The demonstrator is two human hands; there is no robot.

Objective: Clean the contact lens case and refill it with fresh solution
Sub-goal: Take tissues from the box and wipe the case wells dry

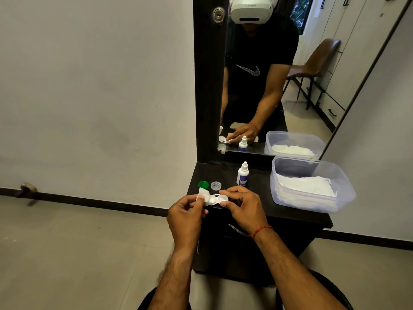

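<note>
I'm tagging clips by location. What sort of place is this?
Probably a bedroom dressing corner at home: a small dark dressing table with a tall mirror above it, and the mirror reflects wardrobe doors and a brown chair.

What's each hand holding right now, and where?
Right hand pinches the contact lens case by its right end; left hand pinches a white tissue at its left end.

A tall mirror (290,74) in a dark frame fills the upper right, a round lock (218,15) on its left edge and a brown chair (317,61) reflected inside. Below it stands a dark cabinet (223,173). At middle left, a door stopper (28,187) sits at the wall's foot.
</note>
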